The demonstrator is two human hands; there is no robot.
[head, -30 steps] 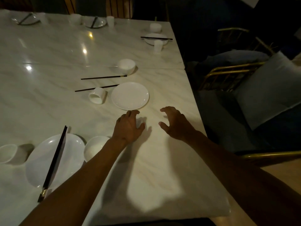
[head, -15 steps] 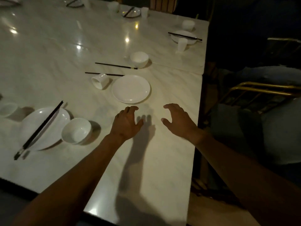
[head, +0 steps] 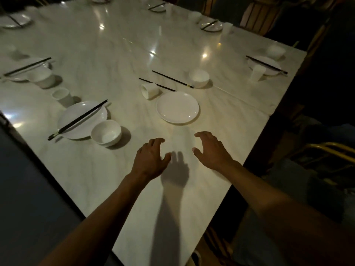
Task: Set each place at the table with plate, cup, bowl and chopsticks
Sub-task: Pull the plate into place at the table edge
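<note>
Since the earlier frame the view is swinging left, bringing more settings on the left into sight, while both hands are keeping their place just short of the plate [head: 177, 107]. The left hand [head: 151, 160] and right hand [head: 212, 150] are hovering over the bench [head: 221, 116], each grip wide and holding nothing. Beyond the plate, the cup [head: 150, 90] is lying tipped on its side, two chopsticks [head: 172, 79] are lying apart, and the bowl [head: 199, 78] is standing upright farthest back.

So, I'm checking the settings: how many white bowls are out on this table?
4 white round bowls: near left, centre, far left, far right. Blurred settings beyond may hide more.
</note>
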